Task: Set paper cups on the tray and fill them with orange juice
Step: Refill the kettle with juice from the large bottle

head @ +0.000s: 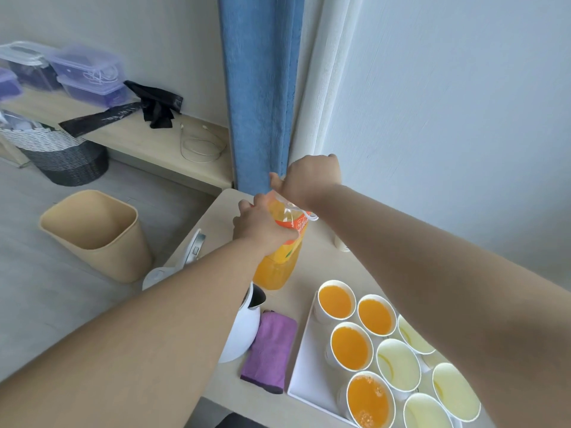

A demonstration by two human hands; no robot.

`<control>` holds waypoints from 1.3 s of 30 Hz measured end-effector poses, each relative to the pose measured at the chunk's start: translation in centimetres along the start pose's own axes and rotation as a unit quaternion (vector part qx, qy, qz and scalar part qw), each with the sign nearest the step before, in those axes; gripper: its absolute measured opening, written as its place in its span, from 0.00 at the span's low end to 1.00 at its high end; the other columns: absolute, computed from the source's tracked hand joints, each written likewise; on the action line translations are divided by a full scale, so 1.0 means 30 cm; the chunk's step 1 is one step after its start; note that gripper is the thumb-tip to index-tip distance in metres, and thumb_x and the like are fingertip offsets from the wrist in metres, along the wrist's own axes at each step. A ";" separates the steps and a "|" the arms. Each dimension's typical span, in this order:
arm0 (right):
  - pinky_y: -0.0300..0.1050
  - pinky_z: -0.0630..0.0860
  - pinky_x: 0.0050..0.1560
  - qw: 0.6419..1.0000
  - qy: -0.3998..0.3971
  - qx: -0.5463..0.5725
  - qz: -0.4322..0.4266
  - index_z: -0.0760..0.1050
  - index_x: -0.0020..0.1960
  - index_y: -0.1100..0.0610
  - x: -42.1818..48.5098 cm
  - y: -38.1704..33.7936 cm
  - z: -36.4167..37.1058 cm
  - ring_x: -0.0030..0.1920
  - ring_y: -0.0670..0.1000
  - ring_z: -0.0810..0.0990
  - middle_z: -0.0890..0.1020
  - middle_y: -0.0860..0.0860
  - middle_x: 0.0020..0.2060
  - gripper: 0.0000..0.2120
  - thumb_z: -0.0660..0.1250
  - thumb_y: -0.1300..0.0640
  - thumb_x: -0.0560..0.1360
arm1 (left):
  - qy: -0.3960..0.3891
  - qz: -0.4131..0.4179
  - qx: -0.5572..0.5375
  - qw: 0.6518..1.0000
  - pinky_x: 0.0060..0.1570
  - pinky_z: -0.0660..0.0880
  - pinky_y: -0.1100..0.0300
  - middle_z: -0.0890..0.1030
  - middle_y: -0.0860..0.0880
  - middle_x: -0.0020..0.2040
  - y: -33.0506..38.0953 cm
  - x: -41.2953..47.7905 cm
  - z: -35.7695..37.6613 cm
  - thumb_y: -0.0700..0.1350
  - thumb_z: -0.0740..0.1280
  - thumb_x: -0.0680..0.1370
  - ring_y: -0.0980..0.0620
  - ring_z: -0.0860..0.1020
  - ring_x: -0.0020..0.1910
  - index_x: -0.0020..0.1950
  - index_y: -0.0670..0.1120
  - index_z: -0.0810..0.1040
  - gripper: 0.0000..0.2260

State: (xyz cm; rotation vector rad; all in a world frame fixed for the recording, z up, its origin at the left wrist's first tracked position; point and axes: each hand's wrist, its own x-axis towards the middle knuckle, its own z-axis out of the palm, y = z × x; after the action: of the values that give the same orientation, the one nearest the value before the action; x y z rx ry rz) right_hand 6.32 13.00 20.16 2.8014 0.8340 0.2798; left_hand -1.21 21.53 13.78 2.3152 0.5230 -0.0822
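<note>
The white tray (304, 366) is set at the table's (222, 211) near right. The juice bottle (279, 267) is stood roughly upright just beyond the tray's far-left corner. Four filled cups (336, 301) are counted, with the empty cups (398, 364) kept to the right, under the right arm. The bottle's shoulder is wrapped by the left hand (262, 230), and its top is covered by the curled right hand (312, 177). Cap's hidden, tbh.

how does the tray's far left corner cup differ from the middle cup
The white paper cup at the far left corner holds orange juice; the white paper cup in the middle is empty, its inside pale. The corner cup sits by the white tray's rim; the middle one sits away from it. Both stand upright.
</note>
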 end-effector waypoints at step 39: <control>0.39 0.61 0.30 0.993 -0.108 -0.048 -0.003 0.66 0.31 0.55 -0.030 -0.015 -0.133 0.33 0.51 0.71 0.70 0.49 0.32 0.26 0.48 0.41 0.81 | -0.002 0.001 0.003 1.000 0.61 0.73 0.46 0.63 0.44 0.66 -0.010 -0.007 0.006 0.57 0.76 0.66 0.40 0.70 0.64 0.73 0.52 0.58 0.41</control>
State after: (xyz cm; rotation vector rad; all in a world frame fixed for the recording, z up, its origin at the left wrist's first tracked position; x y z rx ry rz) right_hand 4.40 13.44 23.78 2.6777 0.7566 0.0128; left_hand -1.50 21.54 13.51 2.3210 0.5177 -0.0880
